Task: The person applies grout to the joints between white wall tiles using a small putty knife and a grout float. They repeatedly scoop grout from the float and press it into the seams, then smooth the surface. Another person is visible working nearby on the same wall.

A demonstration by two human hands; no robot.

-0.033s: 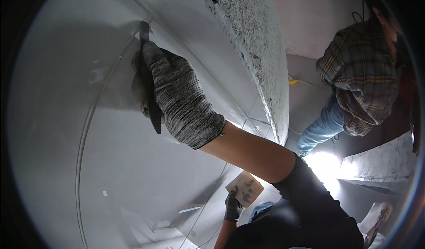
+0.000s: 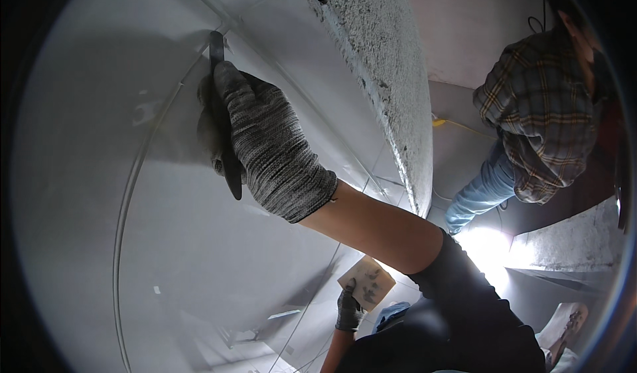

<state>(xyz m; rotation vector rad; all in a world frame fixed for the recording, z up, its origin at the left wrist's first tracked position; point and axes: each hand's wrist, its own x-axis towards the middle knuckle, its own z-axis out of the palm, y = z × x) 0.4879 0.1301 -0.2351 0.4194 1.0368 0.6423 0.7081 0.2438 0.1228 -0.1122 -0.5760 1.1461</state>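
While the right hand (image 2: 265, 134) grips a slim spatula-like tool (image 2: 216, 47) in the head view, that tool stands left of the rough concrete slab (image 2: 391, 61), its upper tip near where a curved grey seam (image 2: 121, 227) meets another; whether it touches the surface, I cannot tell. Below the slab, the left hand (image 2: 348, 310) holds a tan square board (image 2: 371, 283) by its lower left edge, thumb on the face. The spatula-like tool is probably light and stiff, best taken by its middle, as the glove has it, with the tip left free. The board seems light too, thin and perhaps easily bent, so an edge grip keeps fingers off the smears. In looks, the tool is dark and flat, rounded above and tapering below; the board is matt, dotted with dark grey smudges. Right of the slab, a co-worker in a plaid shirt (image 2: 537, 114) leans over
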